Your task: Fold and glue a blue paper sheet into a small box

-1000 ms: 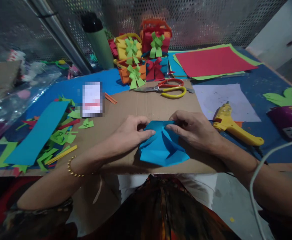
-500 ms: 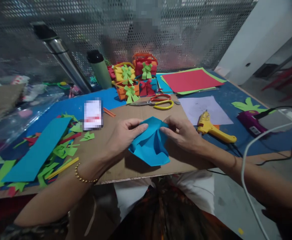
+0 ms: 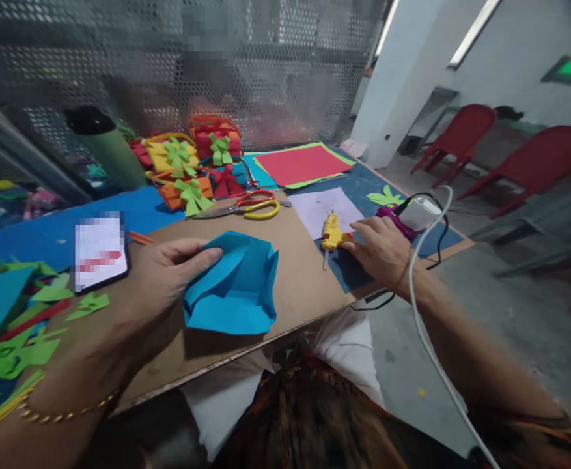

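Observation:
My left hand pinches the left edge of a folded blue paper between thumb and fingers. The paper forms an open, box-like pocket with creased sides, held just over the cardboard. To the right, my right hand is curled round the handle of a yellow glue gun, and its palm hides most of that handle. A glue stick pokes out of the gun's back end. Beneath the gun's nozzle lies a pale purple sheet.
Scissors lie behind the blue paper. Small paper bags with bows stand farther back, beside stacked coloured sheets. At left are a phone and green scraps. A white cable crosses my right forearm.
My right hand has let go of the blue paper and moved right onto the glue gun. My left hand still holds the paper. The view has turned to the right.

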The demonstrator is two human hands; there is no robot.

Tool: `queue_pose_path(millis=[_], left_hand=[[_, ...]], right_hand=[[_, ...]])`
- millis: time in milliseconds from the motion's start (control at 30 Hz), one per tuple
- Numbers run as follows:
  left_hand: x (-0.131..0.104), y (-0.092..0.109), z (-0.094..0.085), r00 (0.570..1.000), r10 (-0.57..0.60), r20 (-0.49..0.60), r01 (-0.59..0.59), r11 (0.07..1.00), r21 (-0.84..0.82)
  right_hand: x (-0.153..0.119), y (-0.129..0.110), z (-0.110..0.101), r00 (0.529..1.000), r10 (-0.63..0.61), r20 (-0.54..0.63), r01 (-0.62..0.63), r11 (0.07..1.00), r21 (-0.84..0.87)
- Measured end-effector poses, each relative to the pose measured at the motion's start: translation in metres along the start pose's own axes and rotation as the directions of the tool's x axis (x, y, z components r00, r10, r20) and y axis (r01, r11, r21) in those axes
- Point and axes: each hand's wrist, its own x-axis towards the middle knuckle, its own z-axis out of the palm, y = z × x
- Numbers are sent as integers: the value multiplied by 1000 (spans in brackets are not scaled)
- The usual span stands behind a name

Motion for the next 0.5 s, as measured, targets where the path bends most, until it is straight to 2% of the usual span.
queue_pose_path(millis=[100,167,267,367,433,500], left_hand=[[-1,4,-4,996,74,-47,-72,996,49],[1,5,-9,979,200,-42,-192,970,149],[4,6,-17,918,396,21,-384,873,302],[8,4,-22,834,547,70,-534,771,346],[10,1,-23,788,609,90,-599,725,340],[11,-2,-22,767,635,98,-626,705,334]], right_hand=[[-6,4,12,995,-32,92,36,999,-38],[-7,7,21,994,-51,94,53,998,-23],[-4,17,38,998,-7,62,10,998,-56],[0,26,53,995,-18,95,18,1000,-6],[1,30,57,993,-1,116,-4,999,36],[1,29,54,996,42,80,-50,993,104]])
